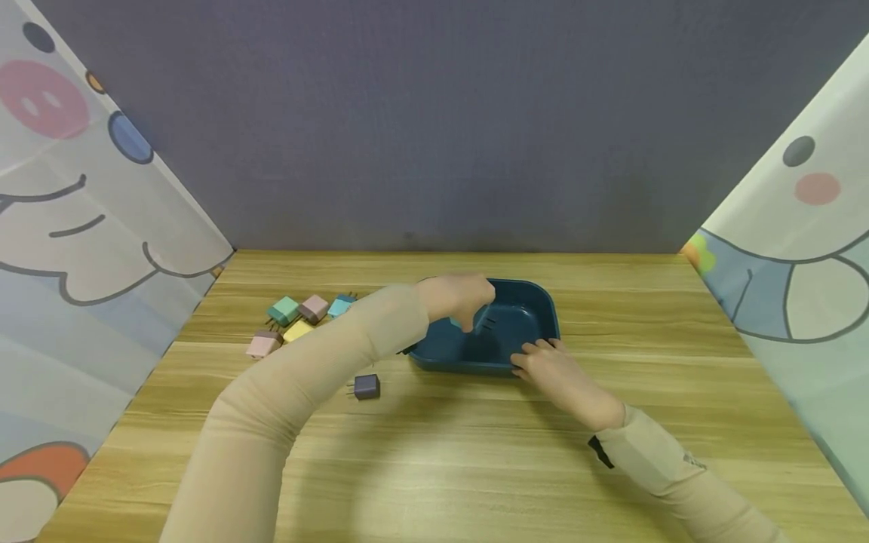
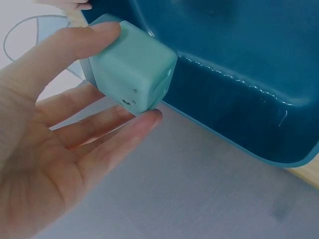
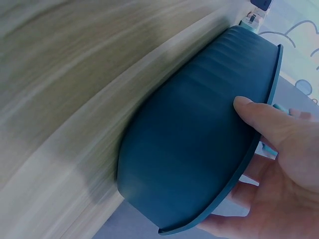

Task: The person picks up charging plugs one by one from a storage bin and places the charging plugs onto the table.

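My left hand (image 1: 456, 294) pinches a mint-green plug charger (image 2: 134, 62) between thumb and fingers, over the far-left part of a dark blue plastic tray (image 1: 468, 368). In the left wrist view the charger's smooth body overlaps the tray's wall. Its metal prongs show against the tray's inside in the head view. The right hand (image 1: 563, 377) grips the tray's near-right rim, thumb on the outer wall (image 3: 189, 134) and fingers over the edge. Part of the tray's left side is hidden behind my left arm.
Left of the tray lie loose chargers: green (image 1: 284, 310), pink (image 1: 314, 308), light blue (image 1: 342, 305), yellow (image 1: 297, 330) and another pink one (image 1: 264, 344). A dark charger (image 1: 366, 387) lies nearer. A grey panel (image 1: 448, 136) stands behind the wooden table (image 1: 631, 317), with cartoon-print sheets at both sides.
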Available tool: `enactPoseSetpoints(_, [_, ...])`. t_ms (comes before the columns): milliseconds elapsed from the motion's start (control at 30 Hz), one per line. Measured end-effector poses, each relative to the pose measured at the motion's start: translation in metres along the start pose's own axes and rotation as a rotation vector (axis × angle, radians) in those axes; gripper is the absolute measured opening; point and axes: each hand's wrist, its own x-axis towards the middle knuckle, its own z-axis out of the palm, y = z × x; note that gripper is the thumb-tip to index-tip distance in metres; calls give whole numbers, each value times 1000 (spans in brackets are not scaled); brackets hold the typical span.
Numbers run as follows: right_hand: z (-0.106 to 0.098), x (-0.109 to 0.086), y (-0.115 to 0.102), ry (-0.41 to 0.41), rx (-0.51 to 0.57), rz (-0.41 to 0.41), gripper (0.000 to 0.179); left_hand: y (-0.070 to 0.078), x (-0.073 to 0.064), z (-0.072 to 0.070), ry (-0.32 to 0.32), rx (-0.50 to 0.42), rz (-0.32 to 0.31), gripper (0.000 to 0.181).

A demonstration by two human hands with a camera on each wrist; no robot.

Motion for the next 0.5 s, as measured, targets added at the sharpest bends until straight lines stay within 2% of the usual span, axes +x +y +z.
enactPoseSetpoints(267, [1, 0, 0, 3, 4, 2, 7, -4, -15, 3, 17, -5, -11, 47])
enactPoseSetpoints(500, [2, 0, 0, 9, 12, 3, 7, -14, -29, 7, 23, -81, -45, 51])
